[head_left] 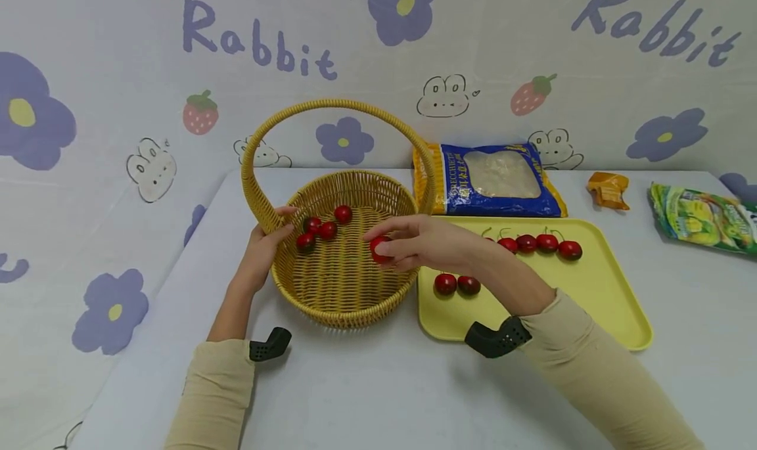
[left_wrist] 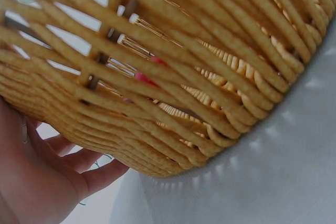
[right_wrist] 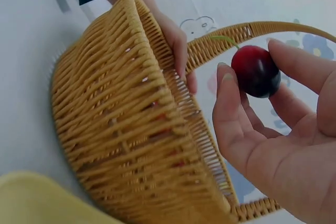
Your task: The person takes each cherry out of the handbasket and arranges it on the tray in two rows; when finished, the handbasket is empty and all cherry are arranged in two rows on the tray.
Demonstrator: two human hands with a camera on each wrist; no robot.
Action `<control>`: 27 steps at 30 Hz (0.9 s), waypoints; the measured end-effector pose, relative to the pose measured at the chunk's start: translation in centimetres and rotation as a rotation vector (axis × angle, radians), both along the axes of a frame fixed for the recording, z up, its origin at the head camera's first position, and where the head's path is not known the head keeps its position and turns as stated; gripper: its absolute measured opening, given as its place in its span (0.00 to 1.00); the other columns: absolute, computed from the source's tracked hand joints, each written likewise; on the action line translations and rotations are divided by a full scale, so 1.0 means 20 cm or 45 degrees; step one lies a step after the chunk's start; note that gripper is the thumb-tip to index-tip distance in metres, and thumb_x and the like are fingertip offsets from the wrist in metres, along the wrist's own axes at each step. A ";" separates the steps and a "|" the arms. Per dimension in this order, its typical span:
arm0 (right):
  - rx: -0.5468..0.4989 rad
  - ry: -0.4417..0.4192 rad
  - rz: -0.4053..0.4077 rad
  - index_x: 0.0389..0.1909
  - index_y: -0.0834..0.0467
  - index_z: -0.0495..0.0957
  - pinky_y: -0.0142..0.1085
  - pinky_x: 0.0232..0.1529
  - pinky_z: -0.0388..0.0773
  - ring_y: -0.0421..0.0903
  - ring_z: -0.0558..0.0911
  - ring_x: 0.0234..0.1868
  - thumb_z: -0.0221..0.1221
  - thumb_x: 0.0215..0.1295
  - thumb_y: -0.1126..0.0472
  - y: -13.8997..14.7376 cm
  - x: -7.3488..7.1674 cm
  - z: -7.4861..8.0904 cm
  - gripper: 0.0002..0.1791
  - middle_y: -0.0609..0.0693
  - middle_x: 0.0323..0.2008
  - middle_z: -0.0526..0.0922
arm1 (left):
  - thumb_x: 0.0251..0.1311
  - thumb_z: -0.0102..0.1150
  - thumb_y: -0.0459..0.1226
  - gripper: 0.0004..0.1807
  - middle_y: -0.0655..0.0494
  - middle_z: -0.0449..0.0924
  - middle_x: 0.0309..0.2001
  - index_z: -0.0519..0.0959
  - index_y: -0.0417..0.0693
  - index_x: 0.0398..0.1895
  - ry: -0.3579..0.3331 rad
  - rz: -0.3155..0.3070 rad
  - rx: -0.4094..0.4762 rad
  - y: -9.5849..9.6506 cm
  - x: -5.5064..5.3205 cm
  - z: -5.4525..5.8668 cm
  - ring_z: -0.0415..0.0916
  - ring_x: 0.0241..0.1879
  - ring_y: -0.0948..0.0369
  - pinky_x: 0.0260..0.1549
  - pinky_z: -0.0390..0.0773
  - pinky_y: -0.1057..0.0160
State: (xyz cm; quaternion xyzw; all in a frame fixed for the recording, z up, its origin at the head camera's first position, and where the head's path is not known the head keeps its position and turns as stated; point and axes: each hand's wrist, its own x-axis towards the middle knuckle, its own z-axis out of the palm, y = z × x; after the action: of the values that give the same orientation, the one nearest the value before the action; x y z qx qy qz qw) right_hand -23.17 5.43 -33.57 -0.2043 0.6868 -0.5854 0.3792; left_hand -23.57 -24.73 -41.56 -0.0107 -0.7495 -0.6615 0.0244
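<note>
I have the right hand [head_left: 434, 240] pinching one dark-red, glossy round cherry with a thin green stem [right_wrist: 256, 72] between thumb and fingertips. From the head view, I see that cherry over the right part of the round, golden-brown woven basket with a tall arched handle [head_left: 343, 315], raised clear of the weave. The left hand [head_left: 261, 253] grips the basket on its left side, fingers wrapped at the rim where the handle's foot meets it.

Inside the basket I count four loose red cherries [head_left: 328, 230], grouped left of its centre. Just to the basket's right lies a shallow, pale-yellow rectangular tray [head_left: 591, 286], carrying a row of red cherries [head_left: 547, 243] and a nearer pair of cherries [head_left: 469, 286]; the right forearm crosses above it and partly covers the row.

Behind and right of the basket I see a blue-and-yellow plastic bag with a clear window [head_left: 503, 174]. Farther right of the basket sit a small orange wrapped packet [head_left: 609, 190] and a green-and-yellow printed pouch [head_left: 704, 217].
</note>
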 end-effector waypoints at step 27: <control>0.073 0.026 -0.032 0.59 0.66 0.67 0.43 0.51 0.75 0.58 0.78 0.49 0.58 0.67 0.58 0.51 0.10 -0.10 0.24 0.59 0.48 0.77 | 0.71 0.44 0.34 0.21 0.45 0.62 0.66 0.65 0.37 0.65 -0.005 0.004 -0.008 0.00 0.00 0.00 0.56 0.66 0.55 0.63 0.52 0.55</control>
State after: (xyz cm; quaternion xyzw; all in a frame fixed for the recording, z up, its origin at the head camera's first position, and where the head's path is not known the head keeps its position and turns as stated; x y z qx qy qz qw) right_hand -21.09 15.58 -35.54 -0.1906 0.7096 -0.5682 0.3705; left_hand -23.57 -24.68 -41.58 -0.0083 -0.7515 -0.6592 0.0239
